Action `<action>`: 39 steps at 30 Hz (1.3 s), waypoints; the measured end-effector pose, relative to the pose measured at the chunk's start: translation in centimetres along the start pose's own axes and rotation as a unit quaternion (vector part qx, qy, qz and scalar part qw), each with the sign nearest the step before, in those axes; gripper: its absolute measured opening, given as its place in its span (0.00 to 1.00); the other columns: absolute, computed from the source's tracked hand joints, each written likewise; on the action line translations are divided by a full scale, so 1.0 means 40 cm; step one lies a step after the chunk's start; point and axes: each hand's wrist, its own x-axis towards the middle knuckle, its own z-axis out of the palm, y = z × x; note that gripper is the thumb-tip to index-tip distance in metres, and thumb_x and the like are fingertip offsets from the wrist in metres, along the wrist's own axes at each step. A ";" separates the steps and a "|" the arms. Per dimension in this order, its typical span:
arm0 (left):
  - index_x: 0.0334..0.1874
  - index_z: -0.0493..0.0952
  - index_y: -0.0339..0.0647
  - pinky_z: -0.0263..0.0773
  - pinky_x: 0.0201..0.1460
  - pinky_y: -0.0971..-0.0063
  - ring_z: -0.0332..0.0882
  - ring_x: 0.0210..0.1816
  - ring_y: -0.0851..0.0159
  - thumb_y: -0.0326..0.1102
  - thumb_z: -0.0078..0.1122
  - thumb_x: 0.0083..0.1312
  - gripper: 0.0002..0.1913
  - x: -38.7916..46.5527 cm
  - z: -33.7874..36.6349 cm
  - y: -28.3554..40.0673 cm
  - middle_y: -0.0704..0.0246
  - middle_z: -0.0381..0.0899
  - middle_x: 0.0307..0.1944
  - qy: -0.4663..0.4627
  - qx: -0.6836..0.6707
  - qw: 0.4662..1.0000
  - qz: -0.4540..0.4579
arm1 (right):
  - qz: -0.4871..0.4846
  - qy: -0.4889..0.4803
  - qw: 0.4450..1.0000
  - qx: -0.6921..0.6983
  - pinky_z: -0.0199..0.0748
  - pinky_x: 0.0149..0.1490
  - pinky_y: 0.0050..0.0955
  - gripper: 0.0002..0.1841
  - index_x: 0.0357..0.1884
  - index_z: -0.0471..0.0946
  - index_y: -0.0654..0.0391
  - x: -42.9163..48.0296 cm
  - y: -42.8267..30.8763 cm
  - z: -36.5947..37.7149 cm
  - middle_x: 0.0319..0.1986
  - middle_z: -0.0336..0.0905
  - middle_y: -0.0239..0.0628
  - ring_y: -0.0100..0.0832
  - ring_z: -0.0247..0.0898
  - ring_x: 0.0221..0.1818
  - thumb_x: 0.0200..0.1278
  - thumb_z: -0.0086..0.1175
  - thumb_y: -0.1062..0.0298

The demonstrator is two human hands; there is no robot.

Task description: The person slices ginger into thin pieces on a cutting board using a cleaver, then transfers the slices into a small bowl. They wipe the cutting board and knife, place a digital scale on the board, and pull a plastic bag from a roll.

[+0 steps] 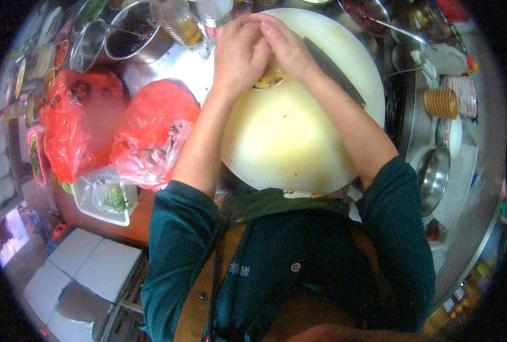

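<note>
A large round cutting board [287, 141] lies before me, with a few small bits on its surface. Near its far side, my left hand [240, 53] and my right hand [289, 51] cup together around pale yellow sliced food [272, 75]. The fingertips of both hands meet at the top, and the hands hide most of the food. A rounded rim shows below the food; what it belongs to cannot be told. Right of my right hand, a dark cleaver-like blade [334, 70] lies flat on the board, partly behind my forearm.
Two red plastic bags [82, 124] sit to the left, above a white bin [101, 218] with bagged greens. A metal pot [131, 47] and a plastic cup [178, 21] stand at the far left. Stacked paper cups [440, 104] and a steel bowl [435, 179] are on the right.
</note>
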 end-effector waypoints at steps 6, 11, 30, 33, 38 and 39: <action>0.45 0.75 0.36 0.61 0.57 0.59 0.70 0.50 0.49 0.38 0.57 0.56 0.18 -0.005 0.006 -0.011 0.56 0.77 0.47 0.010 -0.023 1.000 -0.016 | 0.018 0.018 0.997 -0.066 0.63 0.63 0.34 0.31 0.63 0.66 0.57 0.005 0.006 0.020 0.56 0.73 0.45 0.41 0.69 0.59 0.70 0.41 0.42; 0.45 0.75 0.36 0.61 0.58 0.59 0.70 0.51 0.48 0.38 0.57 0.56 0.17 -0.009 0.009 -0.017 0.56 0.76 0.48 0.007 -0.007 1.000 -0.017 | 0.006 0.009 0.997 -0.079 0.63 0.63 0.34 0.32 0.64 0.65 0.57 0.006 0.016 0.013 0.56 0.73 0.45 0.41 0.69 0.59 0.69 0.41 0.42; 0.38 0.82 0.45 0.62 0.54 0.59 0.73 0.47 0.56 0.41 0.59 0.51 0.13 0.002 0.000 0.020 0.71 0.82 0.41 -0.058 0.072 0.995 0.031 | 0.112 0.074 0.973 0.186 0.58 0.64 0.28 0.31 0.60 0.67 0.62 0.041 -0.030 0.011 0.56 0.69 0.38 0.29 0.64 0.57 0.71 0.41 0.42; 0.33 0.82 0.45 0.62 0.54 0.59 0.74 0.46 0.56 0.41 0.59 0.51 0.11 0.001 0.003 0.019 0.72 0.82 0.38 -0.072 0.090 0.993 0.024 | 0.080 0.103 0.984 0.125 0.59 0.64 0.28 0.27 0.60 0.68 0.61 0.048 -0.037 -0.008 0.55 0.71 0.40 0.29 0.65 0.58 0.72 0.43 0.47; 0.27 0.82 0.45 0.64 0.51 0.58 0.74 0.43 0.55 0.42 0.58 0.50 0.10 0.000 0.014 0.006 0.68 0.82 0.34 -0.045 0.070 0.996 0.021 | 0.175 0.074 0.980 -0.051 0.74 0.45 0.24 0.15 0.44 0.76 0.62 -0.150 -0.132 -0.138 0.35 0.80 0.34 0.25 0.75 0.35 0.68 0.50 0.60; 0.27 0.82 0.44 0.66 0.49 0.58 0.75 0.41 0.54 0.41 0.58 0.51 0.10 -0.001 0.017 0.003 0.67 0.82 0.33 -0.055 0.064 0.996 0.028 | 0.276 0.033 0.960 -0.044 0.75 0.41 0.23 0.13 0.42 0.77 0.61 -0.202 -0.145 -0.148 0.33 0.80 0.34 0.24 0.75 0.31 0.68 0.49 0.60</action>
